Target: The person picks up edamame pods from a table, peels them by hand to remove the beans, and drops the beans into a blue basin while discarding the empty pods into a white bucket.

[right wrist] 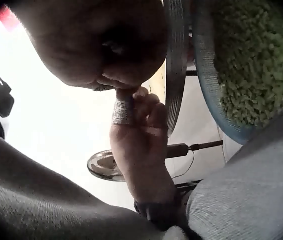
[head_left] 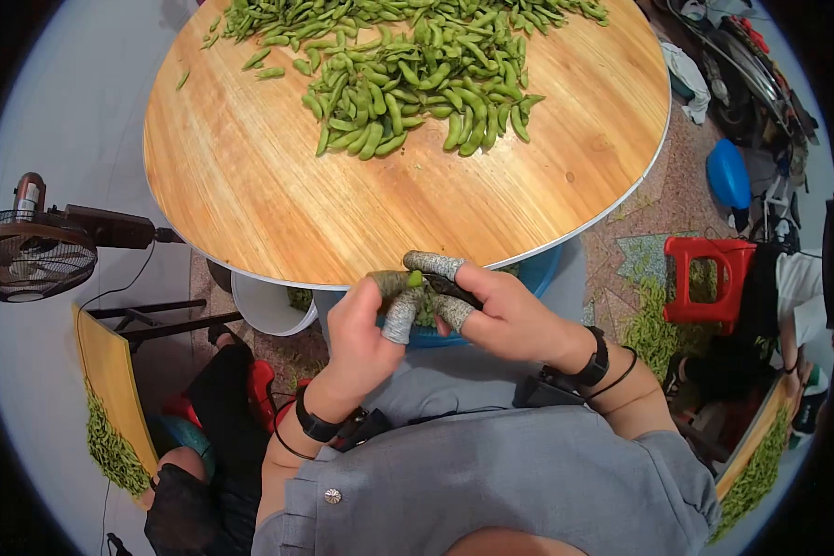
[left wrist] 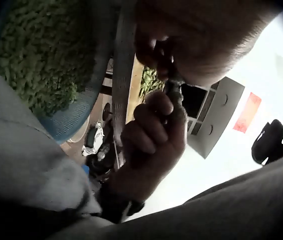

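Over the table's near edge, both hands meet fingertip to fingertip, with grey wrappings on the thumbs and forefingers. A small green edamame pod (head_left: 415,278) shows between them, mostly covered by the fingers. My left hand (head_left: 354,320) pinches it from one side. From the other side, my right hand (head_left: 508,320) has its thumb and forefinger closed at the pod. Beneath the hands sits a blue basin (head_left: 539,271), seen in the left wrist view with many green beans (left wrist: 41,55). A large heap of edamame pods (head_left: 417,83) lies on the round wooden table (head_left: 250,204).
A white bucket (head_left: 269,306) stands under the table's left edge. To the left is a fan (head_left: 37,246); at right, a red stool (head_left: 709,278) beside pods on the floor (head_left: 653,329). Other people sit at both sides, near smaller boards (head_left: 111,347) with pods.
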Available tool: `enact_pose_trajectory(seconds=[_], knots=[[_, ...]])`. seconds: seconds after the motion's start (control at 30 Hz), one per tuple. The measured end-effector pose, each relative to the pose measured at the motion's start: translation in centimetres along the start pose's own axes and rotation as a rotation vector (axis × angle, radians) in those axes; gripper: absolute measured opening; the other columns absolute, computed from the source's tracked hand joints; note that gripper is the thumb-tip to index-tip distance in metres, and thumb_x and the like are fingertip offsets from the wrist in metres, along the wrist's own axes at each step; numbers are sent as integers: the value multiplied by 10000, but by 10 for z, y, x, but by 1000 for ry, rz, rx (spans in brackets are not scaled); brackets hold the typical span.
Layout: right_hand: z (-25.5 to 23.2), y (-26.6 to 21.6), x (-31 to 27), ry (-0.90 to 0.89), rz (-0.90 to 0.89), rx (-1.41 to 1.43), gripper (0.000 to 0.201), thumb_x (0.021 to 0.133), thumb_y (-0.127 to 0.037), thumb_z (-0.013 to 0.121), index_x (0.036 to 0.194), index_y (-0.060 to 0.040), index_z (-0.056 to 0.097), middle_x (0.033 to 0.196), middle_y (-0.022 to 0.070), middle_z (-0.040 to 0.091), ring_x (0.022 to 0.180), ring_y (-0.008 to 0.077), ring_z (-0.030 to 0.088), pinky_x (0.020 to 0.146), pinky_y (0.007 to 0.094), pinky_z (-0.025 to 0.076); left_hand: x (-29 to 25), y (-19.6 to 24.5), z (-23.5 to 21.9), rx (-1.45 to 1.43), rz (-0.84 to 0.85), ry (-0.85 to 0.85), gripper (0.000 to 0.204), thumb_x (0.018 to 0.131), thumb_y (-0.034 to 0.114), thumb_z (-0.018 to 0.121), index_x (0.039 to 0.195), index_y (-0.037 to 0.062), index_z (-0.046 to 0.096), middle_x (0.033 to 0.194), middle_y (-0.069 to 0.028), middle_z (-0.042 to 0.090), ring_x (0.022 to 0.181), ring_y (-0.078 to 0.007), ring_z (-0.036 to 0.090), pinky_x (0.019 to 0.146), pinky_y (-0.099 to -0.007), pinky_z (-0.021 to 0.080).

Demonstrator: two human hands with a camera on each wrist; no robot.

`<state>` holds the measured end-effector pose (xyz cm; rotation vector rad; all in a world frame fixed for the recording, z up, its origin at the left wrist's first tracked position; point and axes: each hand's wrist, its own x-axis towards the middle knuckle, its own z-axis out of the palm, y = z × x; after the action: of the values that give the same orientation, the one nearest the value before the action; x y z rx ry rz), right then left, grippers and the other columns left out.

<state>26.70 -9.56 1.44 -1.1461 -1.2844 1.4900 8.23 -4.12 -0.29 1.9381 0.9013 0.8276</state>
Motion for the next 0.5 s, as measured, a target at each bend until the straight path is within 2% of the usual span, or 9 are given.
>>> enact_pose_trajectory(seconds=[0.03,0.1,0.13,0.2,0.23,0.3,0.43,0.5], knots=[[0,-2,1,3,-1,-1,457,858,-56,480,1310,-10,436,859,80,609,749,174,606,678,303,488,1,1,-2,-1,2,-2,152,867,82,616,990,3,573,794,-59,614,642,-99,555,565,-254,451],[-1,-9,1,-55,124,233,423,902,-69,457,1325,-68,444,813,1,562,618,71,503,541,226,430,4,5,-7,388,342,40,151,855,93,628,950,-12,576,754,-88,609,605,-143,570,547,-299,463],[-2,-9,1,-53,124,234,423,902,-69,457,1325,-68,444,813,1,562,618,71,503,541,226,430,3,4,-7,387,342,38,151,855,93,628,950,-12,576,754,-88,609,605,-143,570,547,-299,463],[-3,-10,0,-138,326,552,418,947,-108,457,1361,-136,409,790,-25,531,490,3,332,419,155,247,0,0,-6,-100,-6,-45,141,878,116,607,935,-7,567,693,-68,578,541,-136,530,494,-286,438],[-4,-10,0,-139,326,552,418,947,-108,457,1361,-136,409,790,-25,531,490,3,332,419,155,247,0,-1,-6,-100,-6,-44,141,878,116,607,935,-7,567,693,-68,578,541,-136,530,494,-286,438],[-3,-11,1,-170,404,683,400,959,-132,472,1355,-146,412,780,-28,523,489,5,318,419,161,238,0,-3,-9,-1029,-590,-172,144,899,141,590,937,5,564,649,-45,545,507,-108,480,464,-253,407],[-4,-11,0,-175,450,766,403,958,-101,449,1355,-154,410,791,-25,527,490,3,315,421,163,230,2,-2,-6,-1063,-664,-168,162,890,152,607,954,9,569,642,-43,545,506,-99,473,463,-246,407],[-5,-13,0,-117,463,669,402,958,-98,432,1355,-157,409,795,-25,526,502,6,326,429,162,243,3,-2,-3,-1089,-713,-163,175,885,160,618,966,11,572,638,-41,544,506,-93,468,462,-241,407]])
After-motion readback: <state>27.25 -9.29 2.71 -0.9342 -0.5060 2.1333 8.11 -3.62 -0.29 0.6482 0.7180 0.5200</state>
